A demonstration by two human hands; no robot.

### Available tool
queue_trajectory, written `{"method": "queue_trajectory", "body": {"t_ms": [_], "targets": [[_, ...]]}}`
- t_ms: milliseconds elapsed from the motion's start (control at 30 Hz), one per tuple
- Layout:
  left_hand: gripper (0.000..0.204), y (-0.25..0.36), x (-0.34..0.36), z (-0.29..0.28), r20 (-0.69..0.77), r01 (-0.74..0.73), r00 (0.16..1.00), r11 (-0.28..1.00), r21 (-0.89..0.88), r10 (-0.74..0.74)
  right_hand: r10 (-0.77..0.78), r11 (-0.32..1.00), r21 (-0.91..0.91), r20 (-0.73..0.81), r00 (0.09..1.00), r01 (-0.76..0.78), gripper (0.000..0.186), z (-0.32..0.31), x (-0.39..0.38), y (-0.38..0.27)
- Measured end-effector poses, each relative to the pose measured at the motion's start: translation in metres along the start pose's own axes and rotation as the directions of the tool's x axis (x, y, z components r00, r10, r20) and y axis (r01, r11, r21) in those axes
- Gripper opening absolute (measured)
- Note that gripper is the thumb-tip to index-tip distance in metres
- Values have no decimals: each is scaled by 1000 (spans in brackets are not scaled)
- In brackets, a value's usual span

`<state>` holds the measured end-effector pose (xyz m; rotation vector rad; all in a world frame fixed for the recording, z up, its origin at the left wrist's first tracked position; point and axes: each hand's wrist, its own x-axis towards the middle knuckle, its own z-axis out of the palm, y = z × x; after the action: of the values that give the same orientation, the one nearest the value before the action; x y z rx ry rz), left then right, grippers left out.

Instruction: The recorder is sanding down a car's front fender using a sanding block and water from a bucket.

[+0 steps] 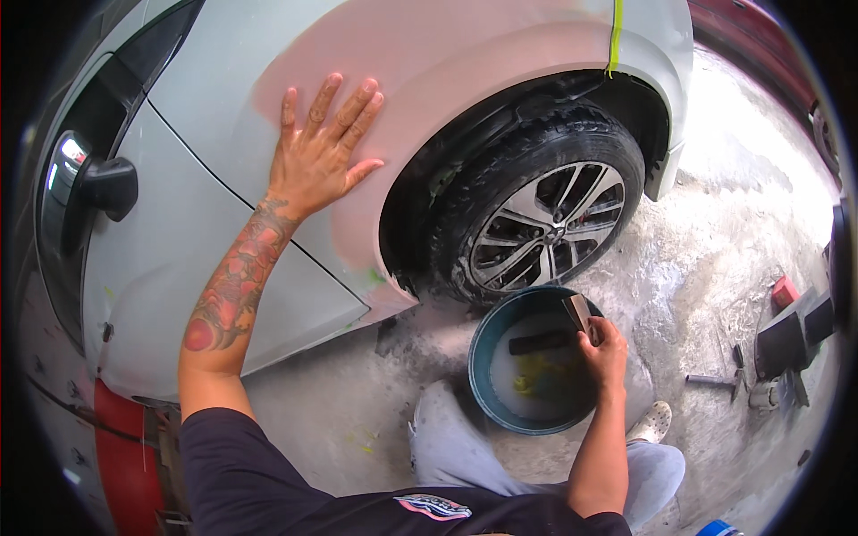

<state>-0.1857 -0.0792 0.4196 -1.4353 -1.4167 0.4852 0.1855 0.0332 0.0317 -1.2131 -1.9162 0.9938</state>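
The left hand [322,159] lies palm down on the pinkish patch [429,45] of the pale car [206,116], far and left of the wheel [554,228]. It grasps nothing: the fingers are fairly straight and slightly parted, pointing far, and the thumb stands out to the right. Its tattooed forearm [237,286] slants from near left toward far right, almost in line with the back of the hand.

The right hand [608,351] grips a narrow flat block [578,311] by its near end, fingers curled round it and thumb on its left side. The right forearm [601,447] rises steeply from the near edge, leaning a little right toward the wrist. The block tilts far and left over the right part of the dark green tub [476,357], above the cloudy water.

In the tub lie a dark bar [539,343] and, nearer, something yellowish [536,375], blurred by the water. The tub stands on the floor just near of the wheel, with a pale shoe [651,422] to its right
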Motion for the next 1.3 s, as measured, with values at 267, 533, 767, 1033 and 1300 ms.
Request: {"method": "queue_trajectory", "body": {"t_ms": [267, 533, 767, 1033, 1300], "targets": [[90, 9, -45, 15, 4, 61, 998, 997, -40, -61, -49, 999, 12, -15, 999, 50, 34, 0, 0, 4], [93, 87, -128, 22, 177, 270, 959, 901, -339, -221, -94, 995, 40, -23, 995, 95, 35, 4, 2, -1], [59, 362, -123, -19, 357, 321, 907, 184, -929, 224, -93, 993, 73, -15, 996, 94, 35, 17, 2, 7], [53, 678, -158, 54, 522, 183, 835, 808, -560, 173, -107, 993, 51, 10, 994, 106, 34, 12, -2, -13], [47, 670, -195, 90, 468, 510, 384, 240, -826, 796, -79, 997, 2, -9, 997, 79, 35, -5, 4, 4]]}}
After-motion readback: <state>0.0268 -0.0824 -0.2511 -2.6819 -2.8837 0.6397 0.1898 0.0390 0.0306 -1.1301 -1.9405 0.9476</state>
